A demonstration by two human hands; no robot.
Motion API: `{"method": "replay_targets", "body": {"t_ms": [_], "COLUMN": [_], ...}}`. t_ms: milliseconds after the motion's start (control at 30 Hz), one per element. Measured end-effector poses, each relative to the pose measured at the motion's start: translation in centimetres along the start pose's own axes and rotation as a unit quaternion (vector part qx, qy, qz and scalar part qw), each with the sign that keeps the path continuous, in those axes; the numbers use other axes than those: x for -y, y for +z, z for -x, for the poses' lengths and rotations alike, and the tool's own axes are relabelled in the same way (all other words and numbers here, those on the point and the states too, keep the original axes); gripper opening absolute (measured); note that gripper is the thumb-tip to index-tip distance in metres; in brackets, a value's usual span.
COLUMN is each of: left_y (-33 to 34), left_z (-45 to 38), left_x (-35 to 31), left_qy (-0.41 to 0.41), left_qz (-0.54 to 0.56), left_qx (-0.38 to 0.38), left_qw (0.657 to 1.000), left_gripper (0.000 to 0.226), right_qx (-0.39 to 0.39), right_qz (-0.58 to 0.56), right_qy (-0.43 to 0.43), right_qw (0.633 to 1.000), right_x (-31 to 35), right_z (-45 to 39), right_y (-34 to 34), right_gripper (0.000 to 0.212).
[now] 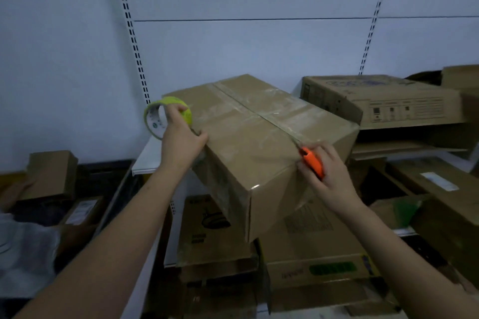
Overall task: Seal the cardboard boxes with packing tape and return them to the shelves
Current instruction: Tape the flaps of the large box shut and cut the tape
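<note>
A brown cardboard box (pixel 259 142), taped in a cross over its top, sits at the white shelf's edge and juts out toward me. My left hand (pixel 181 140) grips a yellow-green roll of packing tape (pixel 166 115) at the box's left top edge, thumb against the cardboard. My right hand (pixel 329 176) holds an orange box cutter (pixel 312 162) at the near right top edge, its blade pointing along the tape seam.
A printed flat carton (pixel 383 101) lies on the shelf to the right. Several more boxes (pixel 311 246) are stacked below. A small box (pixel 50 173) stands at the left. The white shelf edge (pixel 145 163) shows left of the box. Slotted uprights run up the wall.
</note>
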State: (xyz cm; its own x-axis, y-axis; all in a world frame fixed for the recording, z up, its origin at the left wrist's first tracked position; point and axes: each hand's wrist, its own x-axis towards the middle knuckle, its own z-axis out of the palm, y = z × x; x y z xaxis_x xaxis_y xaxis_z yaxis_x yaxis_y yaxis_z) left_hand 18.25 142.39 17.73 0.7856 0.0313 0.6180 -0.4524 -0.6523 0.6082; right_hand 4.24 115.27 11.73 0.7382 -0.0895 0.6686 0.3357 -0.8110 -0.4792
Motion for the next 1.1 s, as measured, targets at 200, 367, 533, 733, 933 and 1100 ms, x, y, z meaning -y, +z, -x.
{"method": "replay_targets", "body": {"t_ms": [200,367,533,733,933,1100], "left_y": [-0.6,-3.7,-6.9,-7.9,-9.4,-9.0], "left_z": [-2.7,-3.7,-3.7,-2.3,-2.2,-1.7], "left_x": [-2.2,-1.5,0.8,0.4,-4.5,-6.9], "left_qy": [0.126,0.05,0.002,0.065,0.007,0.038], "left_qz": [-0.058,0.029,0.057,0.027,0.151,0.149], "left_qx": [0.002,-0.058,-0.101,-0.073,-0.042,0.038], "left_qw": [0.99,0.997,0.993,0.995,0.988,0.987], "left_gripper": [0.034,0.041,0.043,0.041,0.011,0.009], "right_qx": [-0.018,-0.015,0.008,0.077,0.069,-0.006], "right_qz": [0.1,0.132,0.032,-0.264,-0.495,-0.484], "right_qy": [0.019,0.004,0.054,0.165,0.238,0.213], "right_qw": [0.995,0.991,0.998,0.947,0.833,0.849], "right_x": [3.4,8.1,11.8,11.9,11.4,13.0], "right_z": [-3.4,-6.6,-9.9,-11.9,-11.3,-10.7], "right_y": [3.4,7.2,10.9,10.6,7.4,4.3], "right_gripper": [0.037,0.04,0.029,0.029,0.021,0.034]}}
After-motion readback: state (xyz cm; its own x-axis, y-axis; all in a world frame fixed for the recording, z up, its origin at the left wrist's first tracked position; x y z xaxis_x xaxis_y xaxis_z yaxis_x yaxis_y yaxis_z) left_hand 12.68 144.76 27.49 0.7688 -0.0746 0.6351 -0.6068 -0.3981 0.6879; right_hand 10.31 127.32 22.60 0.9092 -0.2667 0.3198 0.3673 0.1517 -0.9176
